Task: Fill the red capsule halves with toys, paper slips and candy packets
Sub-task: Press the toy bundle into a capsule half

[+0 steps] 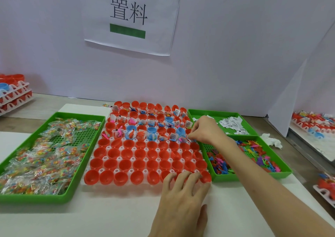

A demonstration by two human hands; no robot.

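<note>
where the right hand (204, 129) curls: fingers bent down at the right edge of the rack (145, 171); tips hide whatever is under them, can't tell if they pinch anything
right forearm: crosses over the toy tray (253, 177) and covers its middle
left hand (181, 191): flat, fingers spread and straight, holding nothing; tips touch the nearest row of red capsule halves (137, 157), covering two or three; wrist cut off at the frame bottom
red capsule halves: in the white rack, left of the right hand and beyond the left hand; rows next to the left fingertips look empty
filled halves (141, 135): level with the right hand and beyond it; contents too small to sort, a few blue halves (130, 128) mixed in
candy packets (41, 157): heaped in the candy tray (81, 114), well to the left of both hands; near-left corner cut off
paper slips (230, 123): in the slip tray (208, 111), just beyond and right of the right hand; print unreadable
toys (257, 151): both sides of the right forearm, shapes blurred
far-left stack (14, 90): more racks, cut off by the frame edge
far-right racks (315, 122): blurred, partly behind a white panel
</note>
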